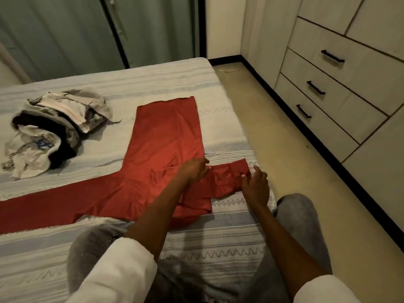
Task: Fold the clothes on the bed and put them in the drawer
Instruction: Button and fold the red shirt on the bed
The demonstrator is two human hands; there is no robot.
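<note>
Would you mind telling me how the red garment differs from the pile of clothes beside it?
The red garment lies spread flat; the pile of clothes is crumpled and heaped. The red garment is one colour; the pile mixes grey, white and black. Both hands touch the red garment; none touches the pile. Both lie on the bed.

A red garment (pixel 161 149) of smooth cloth with a slight sheen lies at the frame's centre on a bed cover (pixel 218 243) of matt woven fabric with stitched zigzag bands. At right, pale matt wood-grain drawers (pixel 349 68) carry black handles (pixel 332 56).
</note>
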